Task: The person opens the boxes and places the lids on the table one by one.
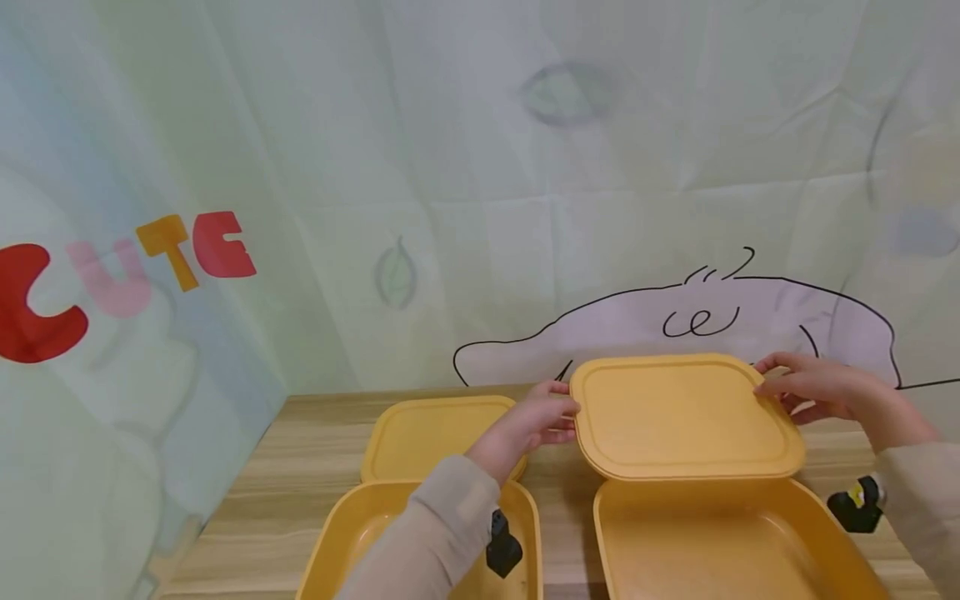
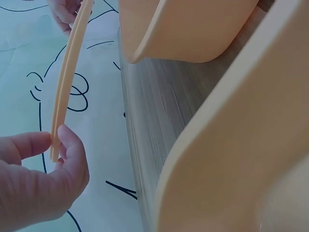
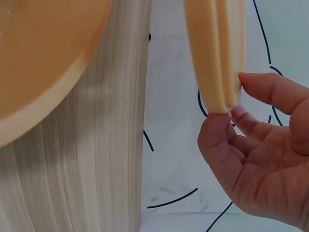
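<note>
A yellow rectangular lid (image 1: 686,417) with rounded corners is held tilted up, its broad face toward the head camera. My left hand (image 1: 528,421) pinches its left edge, and in the left wrist view the thumb and fingers (image 2: 72,150) meet at the rim. At the opposite edge my right hand (image 1: 821,387) grips it, with fingertips and thumb at a ridged corner (image 3: 219,92) in the right wrist view. Below the lid stands an open yellow box (image 1: 705,550), its far rim overlapped by the lid's lower edge in the head view.
A second open yellow box (image 1: 534,533) stands on the left, partly behind my left sleeve (image 1: 427,542). Behind it lies another yellow lid (image 1: 435,433) on the wooden table (image 1: 300,467). A printed curtain (image 1: 480,208) hangs right behind the table's back edge.
</note>
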`<state>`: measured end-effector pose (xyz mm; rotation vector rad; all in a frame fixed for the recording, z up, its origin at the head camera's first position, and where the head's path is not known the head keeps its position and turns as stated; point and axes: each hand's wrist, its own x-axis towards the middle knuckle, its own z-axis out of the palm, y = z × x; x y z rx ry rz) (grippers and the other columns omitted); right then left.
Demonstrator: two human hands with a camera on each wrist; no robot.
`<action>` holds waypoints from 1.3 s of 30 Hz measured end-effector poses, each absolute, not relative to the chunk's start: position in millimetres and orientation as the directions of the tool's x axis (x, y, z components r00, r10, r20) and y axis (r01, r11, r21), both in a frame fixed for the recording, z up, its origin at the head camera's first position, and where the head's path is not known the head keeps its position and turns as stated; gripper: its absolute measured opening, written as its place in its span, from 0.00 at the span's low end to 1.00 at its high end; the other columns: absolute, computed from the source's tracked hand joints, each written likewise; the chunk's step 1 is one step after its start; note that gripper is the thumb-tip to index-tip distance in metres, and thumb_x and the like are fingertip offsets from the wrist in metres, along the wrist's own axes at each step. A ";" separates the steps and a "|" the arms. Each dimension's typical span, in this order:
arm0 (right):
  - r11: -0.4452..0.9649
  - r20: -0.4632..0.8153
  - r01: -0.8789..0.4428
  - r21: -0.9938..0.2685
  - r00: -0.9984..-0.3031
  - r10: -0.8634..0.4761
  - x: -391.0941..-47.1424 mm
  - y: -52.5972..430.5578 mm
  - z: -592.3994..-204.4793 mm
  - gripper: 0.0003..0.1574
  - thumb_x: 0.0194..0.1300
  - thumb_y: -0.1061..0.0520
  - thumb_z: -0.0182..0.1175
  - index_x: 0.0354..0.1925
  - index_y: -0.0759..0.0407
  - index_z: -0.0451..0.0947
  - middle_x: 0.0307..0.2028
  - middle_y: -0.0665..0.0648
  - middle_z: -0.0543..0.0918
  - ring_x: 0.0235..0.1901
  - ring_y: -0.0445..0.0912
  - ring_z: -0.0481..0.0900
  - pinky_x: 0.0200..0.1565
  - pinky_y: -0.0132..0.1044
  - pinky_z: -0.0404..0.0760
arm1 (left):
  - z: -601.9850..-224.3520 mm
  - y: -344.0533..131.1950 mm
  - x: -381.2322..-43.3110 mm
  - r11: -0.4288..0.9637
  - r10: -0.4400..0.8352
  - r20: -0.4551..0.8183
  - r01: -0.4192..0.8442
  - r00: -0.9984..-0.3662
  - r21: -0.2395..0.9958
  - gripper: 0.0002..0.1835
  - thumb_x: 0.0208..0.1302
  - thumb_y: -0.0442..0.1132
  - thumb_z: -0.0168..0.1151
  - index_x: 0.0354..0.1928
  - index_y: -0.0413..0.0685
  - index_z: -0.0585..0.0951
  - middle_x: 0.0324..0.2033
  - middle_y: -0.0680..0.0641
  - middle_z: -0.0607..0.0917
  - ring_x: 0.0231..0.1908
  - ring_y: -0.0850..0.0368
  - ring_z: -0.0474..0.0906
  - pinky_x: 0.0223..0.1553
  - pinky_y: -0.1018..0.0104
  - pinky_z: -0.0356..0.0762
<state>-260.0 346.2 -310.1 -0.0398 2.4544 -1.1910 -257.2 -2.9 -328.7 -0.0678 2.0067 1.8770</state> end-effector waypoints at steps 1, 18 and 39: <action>0.636 -0.350 0.152 -0.757 -0.916 -0.197 -260.8 345.7 -310.0 0.35 0.65 0.52 0.57 0.58 0.69 0.53 0.35 0.58 0.72 0.33 0.49 0.73 0.40 0.40 0.81 | -329.5 -3.0 -258.0 0.099 0.228 -0.307 -0.292 -0.924 0.951 0.19 0.61 0.27 0.53 0.55 0.40 0.67 0.26 0.47 0.74 0.21 0.60 0.71 0.21 0.77 0.74; 0.642 -0.371 0.183 -0.745 -0.913 -0.170 -271.1 340.3 -307.7 0.31 0.66 0.54 0.55 0.57 0.69 0.54 0.36 0.58 0.72 0.33 0.49 0.73 0.40 0.41 0.81 | -332.7 -3.0 -264.4 0.079 0.218 -0.287 -0.276 -0.933 0.958 0.20 0.61 0.27 0.51 0.56 0.41 0.65 0.23 0.48 0.72 0.20 0.62 0.68 0.20 0.78 0.71; 0.631 -0.368 0.194 -0.751 -0.917 -0.156 -281.8 335.6 -312.9 0.31 0.67 0.53 0.54 0.57 0.71 0.54 0.38 0.60 0.73 0.34 0.49 0.74 0.41 0.41 0.81 | -338.6 -2.6 -269.9 0.015 0.162 -0.275 -0.276 -0.948 0.961 0.26 0.57 0.22 0.52 0.60 0.36 0.65 0.22 0.48 0.70 0.20 0.61 0.67 0.20 0.79 0.69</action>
